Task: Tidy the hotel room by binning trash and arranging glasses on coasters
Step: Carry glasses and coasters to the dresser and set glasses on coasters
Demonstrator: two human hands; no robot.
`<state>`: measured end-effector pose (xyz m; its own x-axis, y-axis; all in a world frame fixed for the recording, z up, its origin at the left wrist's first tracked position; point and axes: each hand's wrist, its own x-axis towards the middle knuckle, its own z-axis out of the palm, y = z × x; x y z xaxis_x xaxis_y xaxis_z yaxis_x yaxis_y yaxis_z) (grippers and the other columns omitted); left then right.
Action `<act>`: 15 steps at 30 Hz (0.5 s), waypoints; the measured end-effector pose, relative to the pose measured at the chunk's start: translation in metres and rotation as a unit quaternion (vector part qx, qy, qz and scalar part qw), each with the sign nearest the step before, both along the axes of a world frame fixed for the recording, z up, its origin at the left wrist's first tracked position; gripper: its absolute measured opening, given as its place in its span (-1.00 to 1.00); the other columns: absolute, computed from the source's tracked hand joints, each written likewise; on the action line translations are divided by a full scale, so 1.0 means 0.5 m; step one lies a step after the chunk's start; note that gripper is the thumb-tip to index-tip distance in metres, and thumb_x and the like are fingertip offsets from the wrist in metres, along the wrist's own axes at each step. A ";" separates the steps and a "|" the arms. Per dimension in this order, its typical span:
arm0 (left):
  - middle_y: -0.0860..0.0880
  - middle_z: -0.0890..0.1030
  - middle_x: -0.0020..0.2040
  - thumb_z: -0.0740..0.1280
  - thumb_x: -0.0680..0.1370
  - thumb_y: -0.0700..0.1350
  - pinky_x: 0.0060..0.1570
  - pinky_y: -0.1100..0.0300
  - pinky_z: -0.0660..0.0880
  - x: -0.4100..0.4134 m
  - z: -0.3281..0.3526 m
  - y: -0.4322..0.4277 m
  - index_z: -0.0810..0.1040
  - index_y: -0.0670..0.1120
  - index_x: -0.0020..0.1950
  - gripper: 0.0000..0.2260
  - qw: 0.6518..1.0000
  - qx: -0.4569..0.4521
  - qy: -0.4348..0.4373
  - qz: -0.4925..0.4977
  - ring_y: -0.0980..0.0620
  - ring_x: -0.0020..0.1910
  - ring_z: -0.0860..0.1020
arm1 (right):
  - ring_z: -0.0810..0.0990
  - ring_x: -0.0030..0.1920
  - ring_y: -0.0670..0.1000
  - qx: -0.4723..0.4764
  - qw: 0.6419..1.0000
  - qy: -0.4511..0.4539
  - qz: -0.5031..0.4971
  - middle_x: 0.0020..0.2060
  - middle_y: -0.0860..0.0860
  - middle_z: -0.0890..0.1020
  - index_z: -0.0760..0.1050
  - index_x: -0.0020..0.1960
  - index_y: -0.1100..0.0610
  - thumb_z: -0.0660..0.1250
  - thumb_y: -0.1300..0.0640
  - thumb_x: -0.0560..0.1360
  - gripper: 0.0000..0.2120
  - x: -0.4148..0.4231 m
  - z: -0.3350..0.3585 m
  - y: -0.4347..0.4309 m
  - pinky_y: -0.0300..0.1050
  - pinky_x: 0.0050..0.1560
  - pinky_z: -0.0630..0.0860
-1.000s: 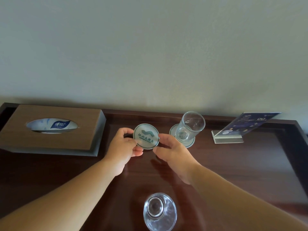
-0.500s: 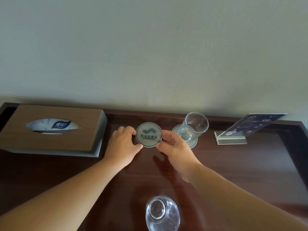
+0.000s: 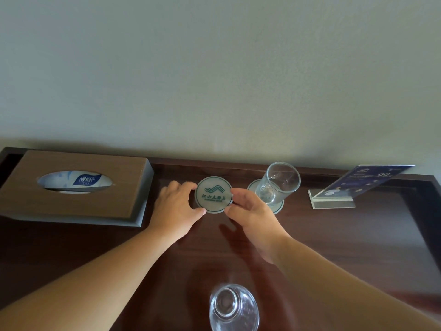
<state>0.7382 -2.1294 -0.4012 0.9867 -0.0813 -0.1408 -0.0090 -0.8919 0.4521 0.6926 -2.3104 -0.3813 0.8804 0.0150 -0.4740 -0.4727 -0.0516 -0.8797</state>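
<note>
Near the desk's point(image 3: 346, 247) back edge, the left hand point(image 3: 176, 206) and right hand point(image 3: 250, 211) pinch a printed coaster point(image 3: 213, 194) by its sides. Just to its right, a far glass point(image 3: 278, 185) stands on a second coaster point(image 3: 253, 187). A near glass point(image 3: 233, 309) sits by the front edge.

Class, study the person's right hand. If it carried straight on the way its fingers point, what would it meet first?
The round coaster, whose right edge the right hand now pinches. Beyond it, probably the left hand on the coaster's other edge; depth is unclear.
</note>
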 end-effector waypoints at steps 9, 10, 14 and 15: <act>-0.02 0.48 0.10 0.46 0.37 0.15 0.08 0.05 0.42 0.001 -0.002 -0.003 0.44 0.09 0.29 -0.48 1.000 0.008 -0.016 0.001 -0.08 0.11 0.40 | 0.55 0.16 -0.21 -0.003 1.000 0.001 0.000 0.11 -0.19 0.62 0.42 0.31 -0.06 0.39 0.06 0.34 -0.46 -0.001 0.004 -0.001 -0.17 0.20 0.44; -0.02 0.48 0.10 0.45 0.37 0.15 0.08 0.05 0.41 0.001 -0.002 -0.003 0.44 0.09 0.29 -0.48 1.000 0.011 -0.015 0.002 -0.08 0.11 0.40 | 0.54 0.17 -0.21 -0.005 1.000 0.001 0.001 0.11 -0.18 0.62 0.41 0.31 -0.07 0.39 0.06 0.35 -0.46 -0.001 0.004 -0.002 -0.18 0.18 0.44; -0.03 0.48 0.12 0.45 0.38 0.15 0.11 0.03 0.42 0.001 0.001 -0.006 0.42 0.08 0.31 -0.46 1.000 0.010 -0.004 0.004 -0.10 0.14 0.39 | 0.51 0.22 -0.16 -0.016 1.000 -0.004 0.011 0.17 -0.16 0.59 0.40 0.33 -0.05 0.40 0.09 0.39 -0.48 -0.001 0.007 -0.004 -0.13 0.23 0.44; -0.03 0.48 0.13 0.44 0.38 0.15 0.12 0.02 0.43 0.001 0.002 -0.006 0.41 0.08 0.32 -0.46 1.000 0.009 -0.001 0.005 -0.10 0.15 0.39 | 0.49 0.24 -0.16 -0.020 1.000 -0.005 0.013 0.19 -0.16 0.57 0.39 0.34 -0.05 0.40 0.09 0.39 -0.47 -0.003 0.009 -0.006 -0.11 0.24 0.44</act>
<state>0.7387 -2.1324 -0.4000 0.9875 -0.0697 -0.1412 -0.0013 -0.9003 0.4352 0.6913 -2.3131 -0.3769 0.8844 0.0201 -0.4662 -0.4623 -0.0987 -0.8812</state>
